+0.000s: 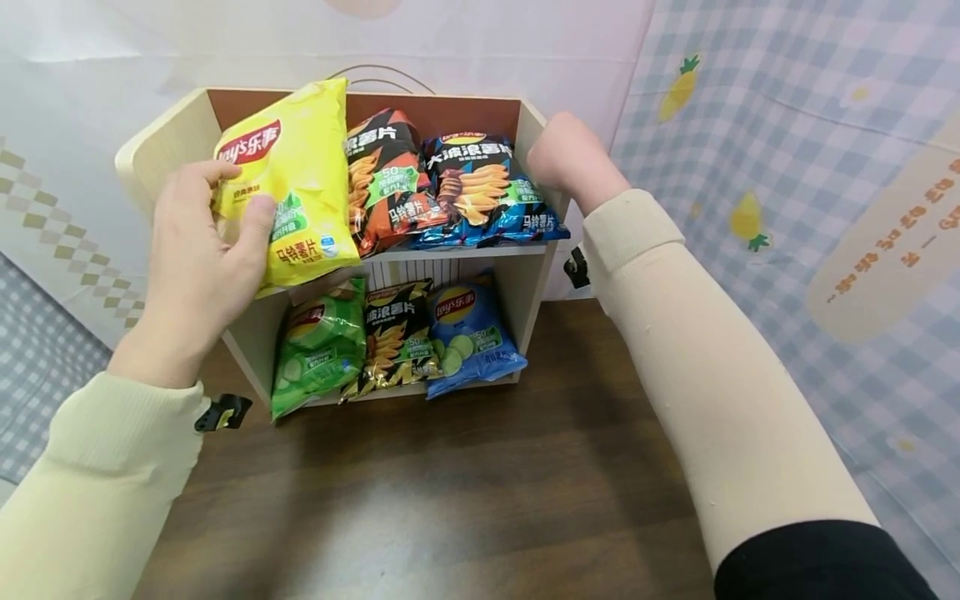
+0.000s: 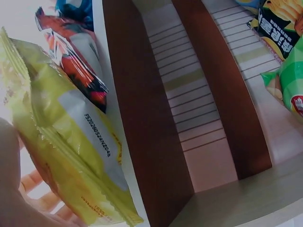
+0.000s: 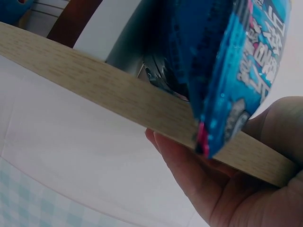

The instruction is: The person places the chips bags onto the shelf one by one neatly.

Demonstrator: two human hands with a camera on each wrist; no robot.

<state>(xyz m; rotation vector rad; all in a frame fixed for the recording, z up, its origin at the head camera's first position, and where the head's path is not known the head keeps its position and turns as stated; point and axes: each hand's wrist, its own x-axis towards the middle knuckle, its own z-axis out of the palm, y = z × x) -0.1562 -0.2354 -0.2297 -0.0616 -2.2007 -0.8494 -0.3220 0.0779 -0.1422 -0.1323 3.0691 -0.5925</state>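
My left hand (image 1: 197, 250) grips a yellow bag of potato chips (image 1: 315, 171) by its left side, thumb across the front. The bag leans at the upper left of a small two-tier wooden shelf (image 1: 168, 150); its printed back shows in the left wrist view. My right hand (image 1: 572, 160) holds the shelf's right side panel (image 3: 118, 92), thumb on one face and fingers on the other. Beside the yellow bag, the upper tier bears a red-and-black chip bag (image 1: 386, 179) and a blue-and-black one (image 1: 472, 187), whose corner hangs over the panel in the right wrist view.
On the lower tier stand a green chip bag (image 1: 318, 354), a black-and-gold one (image 1: 401, 337) and a light blue one (image 1: 472, 333). The shelf stands on a dark wooden table (image 1: 420, 492), against a pale cloth backdrop (image 1: 480, 42). A checked cloth (image 1: 765, 125) hangs at the right.
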